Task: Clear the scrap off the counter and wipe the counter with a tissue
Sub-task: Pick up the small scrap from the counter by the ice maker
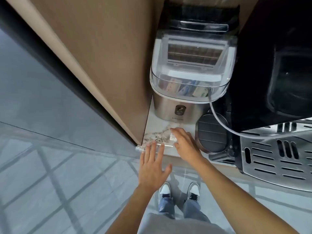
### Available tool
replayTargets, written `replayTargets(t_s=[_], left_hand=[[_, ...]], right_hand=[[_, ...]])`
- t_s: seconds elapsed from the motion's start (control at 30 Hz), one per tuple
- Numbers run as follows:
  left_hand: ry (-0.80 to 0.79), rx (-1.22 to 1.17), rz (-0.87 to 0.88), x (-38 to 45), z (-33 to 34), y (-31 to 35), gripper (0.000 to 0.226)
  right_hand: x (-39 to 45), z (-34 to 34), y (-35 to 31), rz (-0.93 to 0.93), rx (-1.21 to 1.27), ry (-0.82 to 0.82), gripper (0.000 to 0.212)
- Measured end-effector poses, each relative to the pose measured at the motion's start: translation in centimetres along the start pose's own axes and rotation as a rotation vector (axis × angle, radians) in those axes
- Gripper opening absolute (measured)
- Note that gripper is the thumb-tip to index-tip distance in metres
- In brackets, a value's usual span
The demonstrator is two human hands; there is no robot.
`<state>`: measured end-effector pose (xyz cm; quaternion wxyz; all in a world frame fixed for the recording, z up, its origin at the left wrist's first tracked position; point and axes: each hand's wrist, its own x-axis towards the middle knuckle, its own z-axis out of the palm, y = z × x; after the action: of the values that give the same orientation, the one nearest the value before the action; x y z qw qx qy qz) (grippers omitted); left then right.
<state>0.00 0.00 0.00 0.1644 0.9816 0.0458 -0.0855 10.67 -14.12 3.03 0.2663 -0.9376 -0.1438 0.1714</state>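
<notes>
Right hand [184, 145]: fingers flat, pressing white tissue [173, 137] onto marble counter [156, 128] for wiping contact. Left hand [152, 168]: fingers spread, holding nothing, tips at counter edge (likely to catch swept debris). Scrap not discernible. Beyond fingertips: steel ice maker [179, 108]; right of them, round black disc [211, 133].

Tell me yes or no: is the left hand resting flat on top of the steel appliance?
No. The left hand hovers open at the counter edge, well short of the steel appliance.

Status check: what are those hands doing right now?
Right hand flat on tissue, on counter. Left hand open at edge. Appliance behind.
</notes>
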Motion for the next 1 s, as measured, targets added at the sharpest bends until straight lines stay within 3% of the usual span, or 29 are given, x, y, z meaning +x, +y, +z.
replayTargets(t_s=[0.37,0.53,0.7,0.77,1.0], left_hand=[[-0.102,0.080,0.029,0.2,1.1,-0.1,0.076],[-0.128,0.115,0.099,-0.7,1.1,0.6,0.072],[-0.184,0.152,0.266,-2.1,2.1,3.0,0.071],[-0.212,0.163,0.340,-2.4,2.5,4.6,0.070],[-0.276,0.217,0.524,-2.5,5.1,10.3,0.074]], right_hand=[[0.5,0.9,0.8,0.058,-0.091,-0.041,0.026],[-2.9,0.9,1.6,0.256,0.345,0.033,0.018],[-9.8,0.5,4.2,0.387,0.734,0.274,0.004],[-13.1,0.1,5.6,0.492,0.879,0.381,0.019],[-21.3,-2.8,10.3,0.618,1.099,0.688,0.004]])
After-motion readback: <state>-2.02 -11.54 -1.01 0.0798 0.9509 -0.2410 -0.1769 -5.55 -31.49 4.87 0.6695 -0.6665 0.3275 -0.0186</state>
